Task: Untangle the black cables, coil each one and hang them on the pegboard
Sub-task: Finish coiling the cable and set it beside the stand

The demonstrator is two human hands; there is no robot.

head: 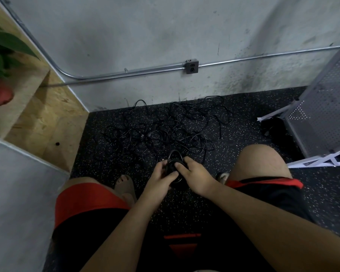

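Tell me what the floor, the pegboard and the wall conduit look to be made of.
Floor: probably rubber matting, matte black with pale flecks throughout.
Pegboard: likely painted sheet metal, flat grey, with regular rows of punched holes and a thin folded edge.
Wall conduit: bare metal tube with a dull silver sheen, possibly galvanised steel.

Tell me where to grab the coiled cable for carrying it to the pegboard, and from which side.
Grip the coil on its near side, coming from above, closing fingers round all the loops together, where the left hand and right hand hold it. There the strands lie bunched; the far loop sticks out loose toward the tangle on the floor and would probably slip apart.
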